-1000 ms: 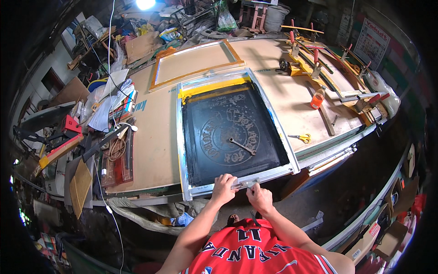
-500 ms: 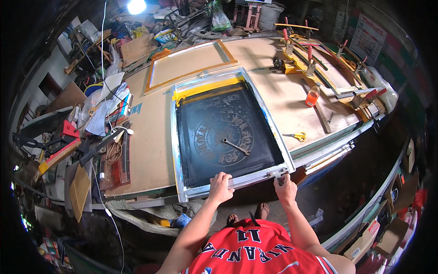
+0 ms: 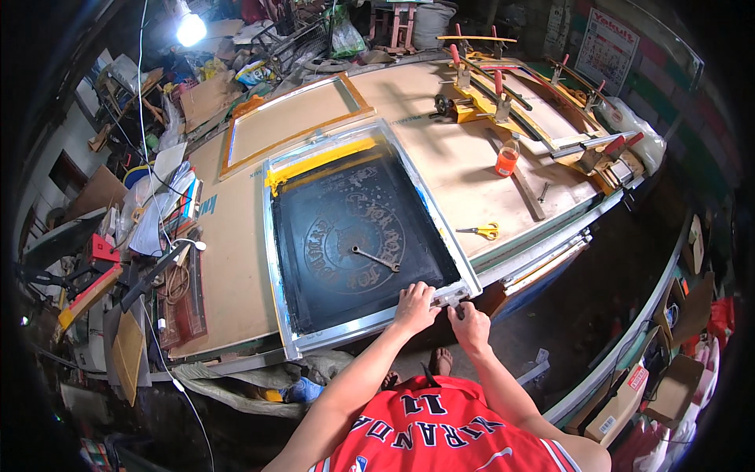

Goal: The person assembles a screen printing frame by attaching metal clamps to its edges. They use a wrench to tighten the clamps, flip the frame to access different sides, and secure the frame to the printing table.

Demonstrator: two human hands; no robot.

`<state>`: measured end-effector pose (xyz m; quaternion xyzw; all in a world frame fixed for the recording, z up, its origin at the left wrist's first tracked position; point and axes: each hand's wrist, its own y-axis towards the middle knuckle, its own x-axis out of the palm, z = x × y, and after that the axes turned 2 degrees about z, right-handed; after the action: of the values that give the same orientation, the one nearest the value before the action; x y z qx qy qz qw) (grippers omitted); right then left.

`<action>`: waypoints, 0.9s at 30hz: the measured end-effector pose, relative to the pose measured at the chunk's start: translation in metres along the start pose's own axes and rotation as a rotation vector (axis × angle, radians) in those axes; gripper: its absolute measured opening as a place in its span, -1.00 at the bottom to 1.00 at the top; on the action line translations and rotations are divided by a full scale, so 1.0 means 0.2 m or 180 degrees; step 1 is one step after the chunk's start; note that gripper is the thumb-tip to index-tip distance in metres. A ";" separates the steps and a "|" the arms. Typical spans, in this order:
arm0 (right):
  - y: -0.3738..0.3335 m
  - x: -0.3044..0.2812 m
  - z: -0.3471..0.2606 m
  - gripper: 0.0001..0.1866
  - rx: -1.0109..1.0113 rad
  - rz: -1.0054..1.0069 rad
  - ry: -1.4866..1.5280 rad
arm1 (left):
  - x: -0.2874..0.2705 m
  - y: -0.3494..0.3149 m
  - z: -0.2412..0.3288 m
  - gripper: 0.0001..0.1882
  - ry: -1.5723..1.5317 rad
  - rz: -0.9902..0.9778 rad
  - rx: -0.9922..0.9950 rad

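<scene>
Along the near edge of a worktable (image 3: 236, 287), a metal-edged screen frame (image 3: 354, 331) is lying flat, its near rail facing the person. Toward the right end of that rail, the left hand (image 3: 415, 308) is resting with its fingers bending partway over the metal; whether they are gripping it or only lying on it, I cannot tell. Just beside it, the right hand (image 3: 470, 324) is curling its fingers nearly closed next to a small metal fitting (image 3: 451, 299) on the rail (what those fingers are holding, if anything, the knuckles are hiding). Across the frame a dark panel (image 3: 314, 275) is showing a round lettered design, and a wrench (image 3: 376, 259) is lying slantwise over it. A yellow band (image 3: 322, 167) is running along the panel's far end. Beyond, an empty wooden frame (image 3: 299, 143) is lying on the tabletop. To the right, yellow-handled scissors (image 3: 487, 230) are lying near the screen frame, while a bottle of orange liquid (image 3: 507, 161) is standing farther back, near a long wooden strip (image 3: 522, 189).
</scene>
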<state>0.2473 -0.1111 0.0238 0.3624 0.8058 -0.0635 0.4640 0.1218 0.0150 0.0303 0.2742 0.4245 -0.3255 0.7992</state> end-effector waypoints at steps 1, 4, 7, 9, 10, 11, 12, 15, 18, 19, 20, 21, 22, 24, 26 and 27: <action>0.00 0.00 0.01 -0.62 0.0003 0.0032 -0.0010 | 0.00 0.00 0.00 -0.50 -0.0013 0.0013 0.0017; 0.01 -0.01 0.03 -0.61 0.0001 0.0027 0.0047 | 0.01 0.00 -0.01 -0.49 -0.0038 0.0137 0.0067; 0.01 0.01 0.05 -0.62 -0.0003 -0.0059 0.0320 | 0.02 0.00 -0.02 -0.49 -0.0089 0.0221 0.0122; 0.01 0.02 0.06 -0.63 0.0000 0.0016 0.0562 | 0.02 0.00 -0.02 -0.49 -0.0128 0.0233 0.0103; 0.01 0.02 0.06 -0.63 -0.0003 0.0012 0.0660 | 0.02 0.00 -0.02 -0.49 -0.0161 0.0273 0.0126; 0.01 0.02 0.06 -0.63 -0.0007 0.0008 0.0759 | 0.03 0.00 -0.03 -0.49 -0.0193 0.0313 0.0149; 0.01 0.01 0.06 -0.63 -0.0011 0.0003 0.0859 | 0.03 0.00 -0.03 -0.49 -0.0224 0.0354 0.0171; 0.02 0.02 0.10 -0.64 -0.0191 -0.0047 0.0891 | 0.02 0.00 -0.02 -0.51 -0.0375 0.0505 0.0316; 0.05 -0.03 0.09 -0.69 0.1382 -0.1237 0.2489 | -0.03 0.00 0.02 -0.58 -0.0391 0.0443 0.0429; 0.06 -0.04 0.07 -0.78 0.1529 -0.1392 0.2976 | -0.04 -0.01 0.02 -0.60 -0.0371 0.0444 0.0463; 0.07 -0.03 0.08 -0.79 0.1564 -0.1506 0.3117 | -0.04 -0.01 0.02 -0.62 -0.0350 0.0444 0.0497; 0.08 -0.03 0.10 -0.81 0.1600 -0.1622 0.3258 | -0.04 -0.01 0.02 -0.64 -0.0329 0.0444 0.0530; 0.09 -0.02 0.10 -0.81 0.1646 -0.1732 0.3398 | -0.03 -0.01 0.01 -0.65 -0.0340 0.0489 0.0569; 0.07 -0.02 0.11 -0.80 0.1533 -0.1763 0.3301 | -0.02 -0.01 0.00 -0.67 -0.0363 0.0578 0.0647; 0.09 -0.02 0.13 -0.79 0.1473 -0.1880 0.3263 | -0.02 -0.01 0.00 -0.68 -0.0360 0.0556 0.0641; 0.11 -0.02 0.15 -0.78 0.1473 -0.1990 0.3278 | -0.02 0.00 0.00 -0.68 -0.0358 0.0544 0.0639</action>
<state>0.2835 -0.1099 0.0160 0.1853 0.9584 -0.1857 -0.1127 0.1199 0.0153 0.0332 0.3692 0.3194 -0.3119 0.8151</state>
